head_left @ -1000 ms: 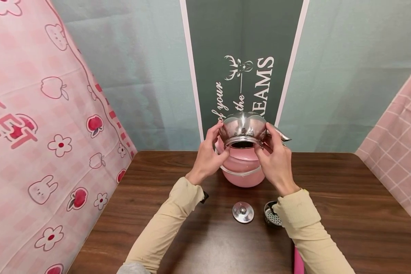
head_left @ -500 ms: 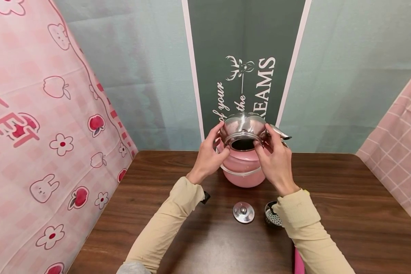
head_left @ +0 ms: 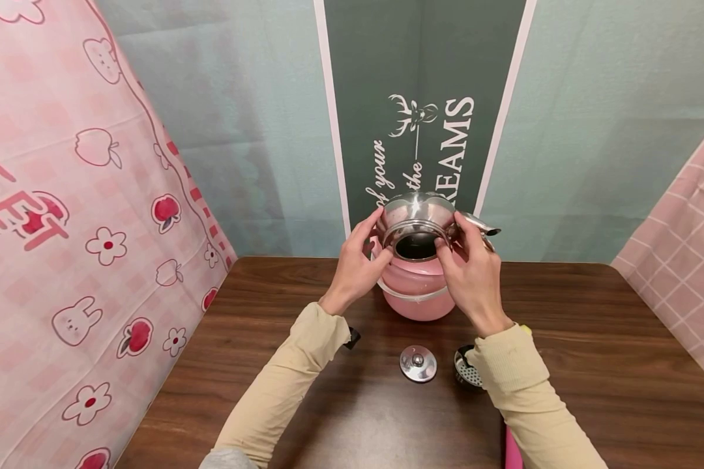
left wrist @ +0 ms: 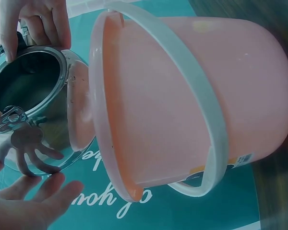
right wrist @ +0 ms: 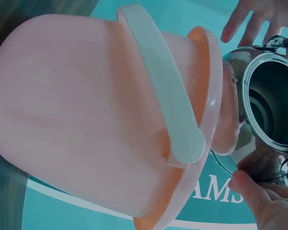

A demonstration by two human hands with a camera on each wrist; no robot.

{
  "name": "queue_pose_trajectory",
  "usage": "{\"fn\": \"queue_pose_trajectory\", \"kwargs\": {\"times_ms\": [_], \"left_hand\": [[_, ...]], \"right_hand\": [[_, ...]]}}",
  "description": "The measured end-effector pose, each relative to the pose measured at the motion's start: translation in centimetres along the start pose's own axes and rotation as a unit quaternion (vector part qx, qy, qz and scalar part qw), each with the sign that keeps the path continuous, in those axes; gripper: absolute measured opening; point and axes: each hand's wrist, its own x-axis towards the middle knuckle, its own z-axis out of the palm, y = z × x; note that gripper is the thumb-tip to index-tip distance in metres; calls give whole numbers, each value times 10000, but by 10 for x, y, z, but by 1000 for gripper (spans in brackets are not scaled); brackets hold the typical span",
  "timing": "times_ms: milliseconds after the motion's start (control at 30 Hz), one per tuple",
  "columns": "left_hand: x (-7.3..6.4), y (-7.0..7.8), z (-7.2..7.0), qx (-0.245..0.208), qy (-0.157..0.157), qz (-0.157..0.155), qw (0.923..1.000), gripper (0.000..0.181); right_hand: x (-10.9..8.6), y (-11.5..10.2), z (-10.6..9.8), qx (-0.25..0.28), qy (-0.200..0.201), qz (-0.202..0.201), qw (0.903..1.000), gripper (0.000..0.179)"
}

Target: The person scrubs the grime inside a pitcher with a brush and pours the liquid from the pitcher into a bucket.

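Both hands hold a shiny stainless steel teapot (head_left: 419, 212) over a pink bucket (head_left: 419, 306) with a pale handle. The left hand (head_left: 352, 270) grips one side of the teapot, thumb by the rim. On the other side, beside the spout (head_left: 484, 227), the right hand (head_left: 472, 280) grips it the same way. Tilted, the teapot turns its round, lidless mouth (left wrist: 29, 79) towards me. Its body lies close at the bucket's rim (right wrist: 213, 91) in the right wrist view. A steel lid (head_left: 418, 363) with a knob lies on the table in front of the bucket.
A perforated steel strainer (head_left: 468, 374) sits by the right sleeve, which partly covers it. Nearer me, a pink object (head_left: 512, 449) shows beside that forearm. A small black thing (head_left: 352, 337) pokes out by the left cuff. Printed cloths hang behind the wooden table (head_left: 270, 293) and at both sides.
The teapot has rotated between the hands, so its dark mouth shows wider. Its spout tip has risen slightly. The hands keep nearly the same places, and the lid and strainer lie as before.
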Motion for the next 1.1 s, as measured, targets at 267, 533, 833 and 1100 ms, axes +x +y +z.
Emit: {"fn": "queue_pose_trajectory", "kwargs": {"times_ms": [267,533,833,1100], "left_hand": [[0,1,0,-166,87,-176,9997,63],[0,2,-1,-412,138,-398,9983,59],[1,7,-2,-328,155,-518,9980,57],[1,11,-5,-263,178,-601,9977,55]], "right_hand": [[1,-3,0,156,17,6,9999,47],[2,-7,-1,159,35,-46,9999,46],[3,-10,-3,103,111,-6,9999,43],[3,-11,-4,158,99,56,9998,41]]}}
